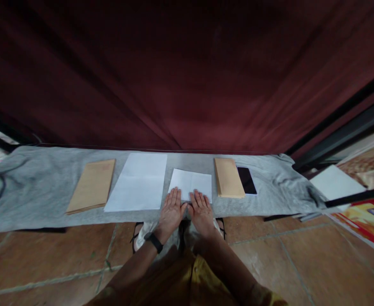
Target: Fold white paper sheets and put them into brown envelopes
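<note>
A folded white sheet of paper (pixel 191 179) lies in front of me on the cloth-covered surface. My left hand (pixel 172 209) rests flat on its near left corner, fingers stretched out. On the near right part of the same paper lies my right hand (pixel 201 211), also flat, the two thumbs close together. Left of my hands is a larger stack of white paper (pixel 138 182). Beyond that sits a stack of brown envelopes (pixel 92 186). To the right of the folded sheet is a smaller stack of brown envelopes (pixel 228 178).
A phone (pixel 247 180) lies beside the right-hand envelopes, partly under them. Grey cloth (pixel 269 182) covers the narrow surface, wrinkled at both ends. A dark red fabric wall (pixel 187 85) rises behind it. At the right are dark metal bars (pixel 346 131) and a red printed package (pixel 368 216).
</note>
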{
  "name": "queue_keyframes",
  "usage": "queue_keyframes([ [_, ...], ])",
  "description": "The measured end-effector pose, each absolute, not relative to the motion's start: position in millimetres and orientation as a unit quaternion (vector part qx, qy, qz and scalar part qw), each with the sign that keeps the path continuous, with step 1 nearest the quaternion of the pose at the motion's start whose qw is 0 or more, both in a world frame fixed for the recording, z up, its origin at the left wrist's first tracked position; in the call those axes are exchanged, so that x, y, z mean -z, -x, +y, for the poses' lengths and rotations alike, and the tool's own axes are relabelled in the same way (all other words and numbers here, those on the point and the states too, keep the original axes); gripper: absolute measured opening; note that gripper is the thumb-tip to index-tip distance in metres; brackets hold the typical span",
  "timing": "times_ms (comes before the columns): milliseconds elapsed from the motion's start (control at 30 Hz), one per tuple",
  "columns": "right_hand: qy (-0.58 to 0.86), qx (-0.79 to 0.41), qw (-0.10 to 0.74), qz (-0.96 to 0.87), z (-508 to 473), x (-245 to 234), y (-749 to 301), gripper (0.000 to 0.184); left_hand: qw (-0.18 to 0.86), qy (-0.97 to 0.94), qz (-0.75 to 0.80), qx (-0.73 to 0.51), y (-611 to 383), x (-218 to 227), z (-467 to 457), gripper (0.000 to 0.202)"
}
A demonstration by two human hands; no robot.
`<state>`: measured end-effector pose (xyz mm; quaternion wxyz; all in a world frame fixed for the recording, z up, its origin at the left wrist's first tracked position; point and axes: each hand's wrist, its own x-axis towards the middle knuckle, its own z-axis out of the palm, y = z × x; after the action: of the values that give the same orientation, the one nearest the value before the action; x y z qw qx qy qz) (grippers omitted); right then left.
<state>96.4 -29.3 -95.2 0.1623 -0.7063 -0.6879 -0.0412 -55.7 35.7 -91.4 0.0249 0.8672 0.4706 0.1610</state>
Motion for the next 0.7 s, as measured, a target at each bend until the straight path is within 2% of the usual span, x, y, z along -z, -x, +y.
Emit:
queue_keyframes([
  [433, 0.757, 0.087, 0.191, -0.619, -60, 115, -114, 0.067, -0.010, -0.841, 0.506, -0.191, 62, 103, 26, 0.073],
  [700, 0.752, 0.104, 0.192, -0.622, -62, 116, -114, 0.063, 0.002, -0.921, 0.362, -0.145, 48, 80, 22, 0.052],
])
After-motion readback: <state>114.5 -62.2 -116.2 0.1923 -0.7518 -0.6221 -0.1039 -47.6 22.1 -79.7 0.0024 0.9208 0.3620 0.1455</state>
